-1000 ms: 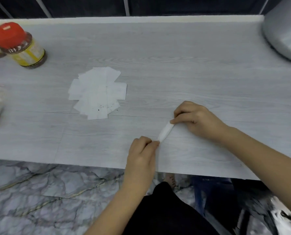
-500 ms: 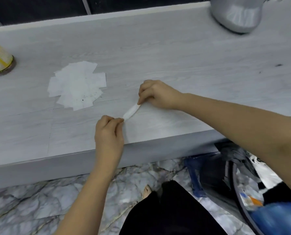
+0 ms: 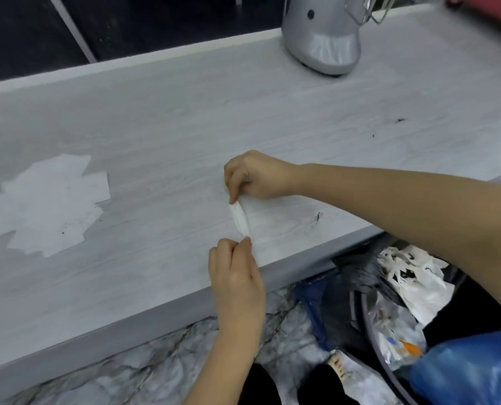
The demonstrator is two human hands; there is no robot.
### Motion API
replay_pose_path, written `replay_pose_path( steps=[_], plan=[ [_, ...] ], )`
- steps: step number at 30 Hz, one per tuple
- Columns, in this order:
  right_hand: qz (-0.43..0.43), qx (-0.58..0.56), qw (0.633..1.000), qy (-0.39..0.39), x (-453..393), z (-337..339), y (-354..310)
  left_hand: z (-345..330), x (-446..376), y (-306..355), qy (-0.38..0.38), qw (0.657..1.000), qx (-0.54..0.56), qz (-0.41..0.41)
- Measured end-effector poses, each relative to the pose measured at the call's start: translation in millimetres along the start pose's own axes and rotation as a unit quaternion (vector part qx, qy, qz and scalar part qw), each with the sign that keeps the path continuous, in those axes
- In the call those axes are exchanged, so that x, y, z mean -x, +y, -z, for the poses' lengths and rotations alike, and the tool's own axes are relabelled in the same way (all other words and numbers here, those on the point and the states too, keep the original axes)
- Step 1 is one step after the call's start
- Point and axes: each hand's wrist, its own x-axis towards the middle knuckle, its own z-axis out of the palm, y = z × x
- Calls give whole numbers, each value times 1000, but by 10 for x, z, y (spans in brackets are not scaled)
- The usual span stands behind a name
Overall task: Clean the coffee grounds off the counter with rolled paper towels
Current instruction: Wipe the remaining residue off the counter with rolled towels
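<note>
A small white rolled paper towel (image 3: 239, 219) lies on the grey wood-grain counter (image 3: 167, 118), near its front edge. My left hand (image 3: 236, 276) pinches its near end and my right hand (image 3: 256, 176) pinches its far end. Dark coffee grounds (image 3: 317, 219) sit in a short streak just right of the roll, under my right forearm. More specks of grounds (image 3: 400, 120) lie farther right on the counter. A fanned pile of flat white paper towel sheets (image 3: 49, 204) rests at the left, with a few dark specks on it.
A silver appliance base (image 3: 322, 39) stands at the back right of the counter. Below the counter's front edge at the right is a bin with a black bag and white plastic waste (image 3: 395, 290), plus a blue bag (image 3: 468, 366). The floor is marbled tile (image 3: 144, 372).
The view has swung right, so the jars at the left are out of frame and the grounds now show. Both hands still pinch the roll, which now points more toward me.
</note>
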Motion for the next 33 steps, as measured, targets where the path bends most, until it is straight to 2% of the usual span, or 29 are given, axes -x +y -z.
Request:
replay_pose_path(
  steps=[10,19,27,31,33],
  plan=[
    [-16,36,998,55,1030,488,660,-852,24,895,-15,1000,10,-26],
    [-69,61,984,154,2094,847,1155,-1371,-63,1402,-27,996,21,-81],
    [-125,101,960,228,3113,994,1445,-1875,-4,1916,-69,989,53,-121],
    [-154,132,940,275,3693,911,1387,-1993,19,2064,-97,983,72,-138],
    [-161,144,937,274,3939,857,1305,-2024,25,2109,-109,979,80,-152]
  ],
)
